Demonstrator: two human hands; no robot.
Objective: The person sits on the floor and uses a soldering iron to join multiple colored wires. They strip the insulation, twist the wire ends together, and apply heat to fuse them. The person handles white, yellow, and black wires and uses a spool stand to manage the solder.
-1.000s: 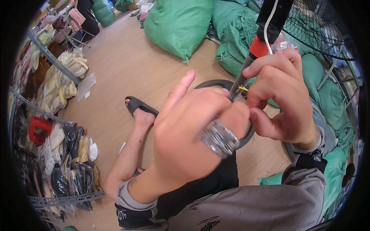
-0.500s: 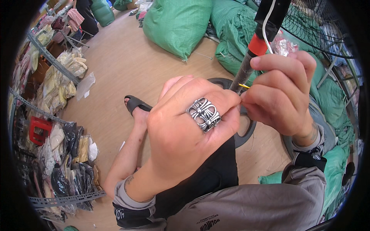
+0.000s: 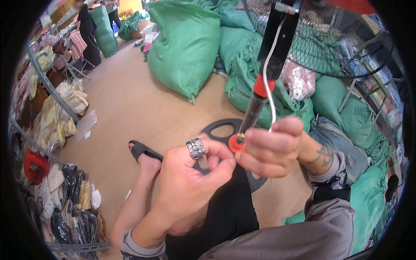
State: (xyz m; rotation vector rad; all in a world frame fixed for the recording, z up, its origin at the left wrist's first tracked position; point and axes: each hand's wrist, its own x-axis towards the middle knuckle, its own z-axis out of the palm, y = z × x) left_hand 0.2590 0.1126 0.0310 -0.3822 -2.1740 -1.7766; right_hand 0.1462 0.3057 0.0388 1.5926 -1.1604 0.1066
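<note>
Loads of green sacks [image 3: 182, 52] around a tan floor [image 3: 104, 112], metal shelving [image 3: 51, 90] on the left; one grey pole [image 3: 251, 115], two orange collars [image 3: 263, 88], one white cord [image 3: 267, 80] down to the right hand [image 3: 272, 149]; left hand [image 3: 188, 173] just beside it, near the lower collar; both grips pinched closed, can't tell on what.

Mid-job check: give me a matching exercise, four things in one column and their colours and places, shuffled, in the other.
Things
1. Ring
2. Cord
3. Upper collar
4. Slide sandal

Colours and places
A. White, reaching down to the right hand
B. Black, worn on a foot
C. Silver, on the left hand
D. Orange-red, around the pole

Pairs: 1-C, 2-A, 3-D, 4-B
</note>
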